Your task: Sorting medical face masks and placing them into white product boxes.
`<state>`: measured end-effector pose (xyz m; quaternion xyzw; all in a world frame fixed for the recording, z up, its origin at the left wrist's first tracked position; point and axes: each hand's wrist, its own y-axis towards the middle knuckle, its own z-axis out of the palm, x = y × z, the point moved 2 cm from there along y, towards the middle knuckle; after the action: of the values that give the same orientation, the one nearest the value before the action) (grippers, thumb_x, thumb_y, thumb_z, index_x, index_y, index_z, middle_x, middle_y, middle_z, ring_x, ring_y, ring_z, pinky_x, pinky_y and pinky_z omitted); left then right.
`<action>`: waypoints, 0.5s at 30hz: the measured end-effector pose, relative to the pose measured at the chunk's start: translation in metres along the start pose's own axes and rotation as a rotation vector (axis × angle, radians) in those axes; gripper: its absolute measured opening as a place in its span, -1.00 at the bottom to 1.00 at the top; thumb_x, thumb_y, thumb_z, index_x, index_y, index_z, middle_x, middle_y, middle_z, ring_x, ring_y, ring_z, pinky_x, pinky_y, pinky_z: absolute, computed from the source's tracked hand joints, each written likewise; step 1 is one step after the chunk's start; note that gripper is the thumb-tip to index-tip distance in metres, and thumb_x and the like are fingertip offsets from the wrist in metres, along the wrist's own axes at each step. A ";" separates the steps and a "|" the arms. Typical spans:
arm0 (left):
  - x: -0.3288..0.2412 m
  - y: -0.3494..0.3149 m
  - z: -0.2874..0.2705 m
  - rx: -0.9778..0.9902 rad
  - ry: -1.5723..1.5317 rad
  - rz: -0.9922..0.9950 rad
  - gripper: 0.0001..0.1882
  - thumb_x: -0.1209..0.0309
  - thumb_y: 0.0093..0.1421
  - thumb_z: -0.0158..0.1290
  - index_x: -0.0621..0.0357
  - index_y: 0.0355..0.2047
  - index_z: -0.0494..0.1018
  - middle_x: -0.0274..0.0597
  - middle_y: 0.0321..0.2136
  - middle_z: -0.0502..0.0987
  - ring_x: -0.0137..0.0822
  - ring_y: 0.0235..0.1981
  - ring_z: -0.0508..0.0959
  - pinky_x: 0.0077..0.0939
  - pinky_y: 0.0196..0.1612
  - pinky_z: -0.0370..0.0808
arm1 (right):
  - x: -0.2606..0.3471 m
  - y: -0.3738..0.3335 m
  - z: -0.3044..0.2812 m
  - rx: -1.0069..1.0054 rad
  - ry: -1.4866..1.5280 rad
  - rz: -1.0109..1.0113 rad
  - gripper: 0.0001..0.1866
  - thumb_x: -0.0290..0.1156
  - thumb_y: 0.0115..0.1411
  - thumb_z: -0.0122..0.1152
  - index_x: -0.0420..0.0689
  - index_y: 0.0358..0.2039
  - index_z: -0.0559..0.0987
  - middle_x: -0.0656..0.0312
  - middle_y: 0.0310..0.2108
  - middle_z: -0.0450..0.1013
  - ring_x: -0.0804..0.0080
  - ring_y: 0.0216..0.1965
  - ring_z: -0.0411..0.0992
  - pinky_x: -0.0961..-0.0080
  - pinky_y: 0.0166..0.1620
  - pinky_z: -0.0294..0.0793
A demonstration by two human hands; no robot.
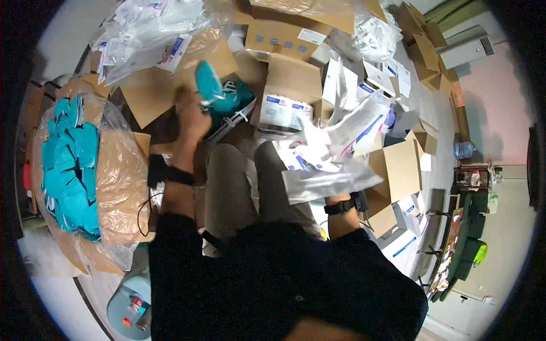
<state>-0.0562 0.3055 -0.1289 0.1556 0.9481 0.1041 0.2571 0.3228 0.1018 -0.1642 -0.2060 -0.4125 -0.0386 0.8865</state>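
Cardboard boxes crowd the room, a pink wall off to the right, and the seated person works right in the thick of it! Left hand is up by a teal piece, which sits just beyond the fingers, above more teal fabric; blur smears the grip, so I can't tell whether it's pinched or merely touched. If that hold is loose, the piece could flop down among the boxes.

Over on the right, the wrist runs in under a clear plastic sleeve and white printed bags. That right hand is buried, its grip impossible to call! Slick film like that could slide off toward the open carton beside it if it's poorly held.

And watch the black cable looping by the left forearm: it hangs near the plastic liner around the teal pile, and one wide swing could snag the two together.
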 end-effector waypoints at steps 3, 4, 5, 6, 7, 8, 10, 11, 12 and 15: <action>-0.094 -0.042 -0.001 0.531 -0.567 0.128 0.02 0.39 -0.08 0.24 0.19 0.35 -0.06 0.19 0.29 0.10 0.06 0.34 0.07 -0.20 0.32 0.10 | -0.035 0.006 0.014 -0.014 0.047 0.106 -0.66 -0.31 0.27 0.07 -0.23 -0.01 0.46 0.06 -0.13 0.49 0.26 -0.22 0.51 0.39 -0.21 0.56; -0.131 -0.055 -0.016 0.614 -0.701 0.213 -0.01 0.39 -0.07 0.23 0.20 0.34 -0.04 0.18 0.28 0.11 0.05 0.32 0.09 -0.21 0.31 0.11 | -0.047 0.005 0.024 -0.011 0.051 0.134 -0.65 -0.30 0.27 0.08 -0.23 -0.01 0.46 0.07 -0.13 0.49 0.26 -0.22 0.51 0.39 -0.22 0.56; -0.148 -0.070 -0.029 0.635 -0.769 0.256 -0.04 0.40 -0.06 0.21 0.20 0.33 -0.02 0.17 0.28 0.13 0.04 0.30 0.11 -0.22 0.30 0.13 | -0.063 0.004 0.042 0.019 0.040 0.180 -0.65 -0.30 0.27 0.08 -0.23 -0.01 0.46 0.07 -0.12 0.49 0.26 -0.22 0.51 0.40 -0.23 0.56; -0.157 -0.082 -0.039 0.644 -0.809 0.272 -0.07 0.40 -0.04 0.20 0.21 0.32 0.00 0.16 0.27 0.14 0.03 0.29 0.13 -0.23 0.28 0.14 | -0.080 0.003 0.059 0.048 0.015 0.224 -0.64 -0.29 0.27 0.08 -0.23 0.00 0.46 0.08 -0.12 0.49 0.27 -0.23 0.51 0.41 -0.24 0.56; -0.165 -0.093 -0.039 0.658 -0.845 0.279 -0.10 0.40 -0.03 0.19 0.21 0.31 0.02 0.15 0.26 0.16 0.02 0.27 0.15 -0.24 0.27 0.16 | -0.094 -0.003 0.071 0.067 -0.049 0.244 -0.64 -0.28 0.27 0.09 -0.23 0.00 0.46 0.08 -0.12 0.49 0.27 -0.23 0.51 0.42 -0.24 0.56; -0.166 -0.101 -0.037 0.660 -0.869 0.274 -0.14 0.41 -0.01 0.17 0.22 0.29 0.04 0.14 0.25 0.17 0.00 0.25 0.17 -0.25 0.26 0.17 | -0.103 -0.011 0.080 0.096 -0.160 0.246 -0.63 -0.28 0.27 0.09 -0.22 0.00 0.46 0.09 -0.12 0.49 0.27 -0.23 0.52 0.43 -0.25 0.56; -0.152 -0.116 -0.037 0.627 -0.866 0.218 -0.20 0.42 0.02 0.15 0.23 0.27 0.08 0.12 0.23 0.20 -0.02 0.21 0.21 -0.27 0.23 0.20 | -0.113 -0.026 0.113 0.213 -0.506 0.206 -0.65 -0.28 0.27 0.10 -0.24 -0.04 0.49 0.09 -0.18 0.51 0.32 -0.27 0.51 0.44 -0.26 0.55; -0.147 -0.117 -0.032 0.622 -0.871 0.211 -0.23 0.42 0.03 0.13 0.23 0.26 0.10 0.11 0.22 0.21 -0.03 0.19 0.23 -0.27 0.22 0.22 | -0.111 -0.033 0.125 0.242 -0.679 0.163 -0.66 -0.28 0.28 0.10 -0.26 -0.06 0.51 0.10 -0.21 0.52 0.34 -0.29 0.50 0.45 -0.27 0.54; -0.140 -0.117 -0.027 0.616 -0.872 0.195 -0.26 0.42 0.05 0.12 0.24 0.24 0.12 0.10 0.21 0.22 -0.04 0.18 0.25 -0.28 0.21 0.23 | -0.109 -0.038 0.135 0.269 -0.851 0.119 -0.67 -0.28 0.28 0.11 -0.27 -0.08 0.53 0.10 -0.25 0.54 0.37 -0.32 0.50 0.46 -0.27 0.53; -0.101 -0.109 -0.016 0.529 -0.775 0.117 -0.35 0.44 0.09 0.08 0.25 0.21 0.18 0.07 0.18 0.27 -0.08 0.12 0.31 -0.31 0.17 0.28 | -0.114 -0.035 0.147 0.269 -0.626 0.253 -0.69 -0.27 0.30 0.11 -0.23 -0.09 0.55 0.15 -0.30 0.55 0.47 -0.38 0.47 0.52 -0.35 0.47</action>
<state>-0.0083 0.1674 -0.0994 0.2962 0.7659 -0.1924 0.5372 0.1349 0.1170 -0.1535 -0.1388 -0.6364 0.1912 0.7343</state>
